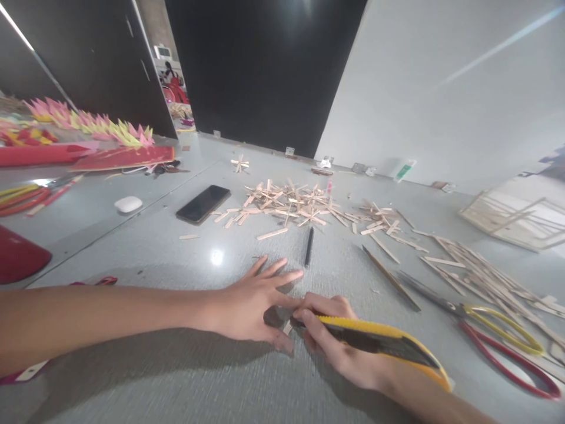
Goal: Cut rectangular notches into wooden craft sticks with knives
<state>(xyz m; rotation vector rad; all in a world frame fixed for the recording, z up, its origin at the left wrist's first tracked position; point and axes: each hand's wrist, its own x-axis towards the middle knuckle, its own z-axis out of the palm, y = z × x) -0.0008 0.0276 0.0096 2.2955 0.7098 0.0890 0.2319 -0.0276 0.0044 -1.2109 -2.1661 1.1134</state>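
Note:
My right hand [329, 330] is wrapped around a yellow and black utility knife [384, 341], its front end pointing left and down at the table. Under that end lies a small pale wooden piece [288, 327], partly hidden by my fingers. My left hand [258, 303] rests on the table with its fingers spread. Its thumb and index finger lie on either side of the wooden piece, and the index fingertip meets my right fingers. Whether the left hand presses on the piece, I cannot tell. The blade itself is hidden. A black pen [309, 247] lies just beyond my hands.
A heap of short wooden strips [286, 200] spreads behind my hands, with longer strips [485, 277] at right. Scissors [481, 330] and a pencil [392, 277] lie to the right. A phone [203, 204], a white case [128, 204] and red items [128, 158] are at left.

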